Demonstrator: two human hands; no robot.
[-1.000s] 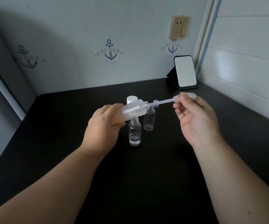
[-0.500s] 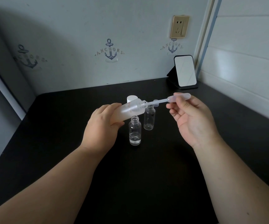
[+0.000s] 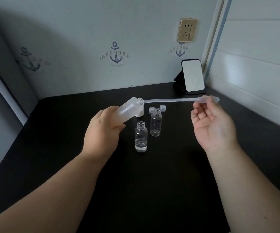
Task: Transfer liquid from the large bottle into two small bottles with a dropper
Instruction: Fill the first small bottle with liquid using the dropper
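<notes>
The nearer small clear bottle (image 3: pixel 141 136) holds a little liquid; the farther small clear bottle (image 3: pixel 155 122) looks empty. The left hand (image 3: pixel 102 132) grips the tilted frosted large bottle (image 3: pixel 127 111), and right-hand fingers (image 3: pixel 196 107) pinch the translucent plastic dropper (image 3: pixel 178 99) by its bulb, tip at the bottle's mouth.

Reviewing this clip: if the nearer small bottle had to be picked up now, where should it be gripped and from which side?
Judging by its pose, grip the nearer small bottle around its straight clear body, below the threaded neck, coming from the right. It stands upright and uncapped with a little liquid at the bottom, so a level side grip should avoid spills. The left hand, holding the tilted large bottle, crowds its left.
</notes>
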